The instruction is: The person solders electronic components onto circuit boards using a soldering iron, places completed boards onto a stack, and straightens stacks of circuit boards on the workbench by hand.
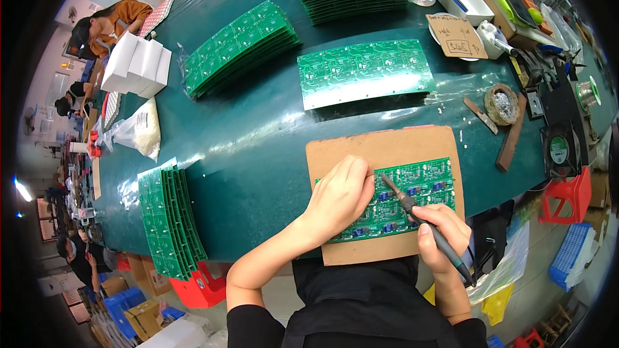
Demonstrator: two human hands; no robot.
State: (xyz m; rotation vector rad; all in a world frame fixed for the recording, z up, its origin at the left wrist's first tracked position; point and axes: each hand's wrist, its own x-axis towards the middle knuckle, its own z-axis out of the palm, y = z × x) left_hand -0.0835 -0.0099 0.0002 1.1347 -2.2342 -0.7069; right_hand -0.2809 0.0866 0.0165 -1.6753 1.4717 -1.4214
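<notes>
A green circuit board [425, 177] with small blue and dark parts lies on a brown cardboard sheet [380, 144] at the table's near edge. My right hand [445, 232] grips a soldering iron [409, 204] like a pen. Its tip points to the upper left and reaches the board's far edge, close beside my left fingers; whether it touches a joint is too small to tell. My left hand [342, 194] rests over the board's left part, its fingers curled and pressed together. What they pinch, if anything, is hidden.
Stacks of green boards [242, 48] stand on the dark green table, with a flat board pile [364, 71] ahead. A round tin [501, 104], wooden strips, solder spool [587, 93] and small fan [560, 148] sit right. White boxes [137, 64] stand left, near a seated person [119, 19].
</notes>
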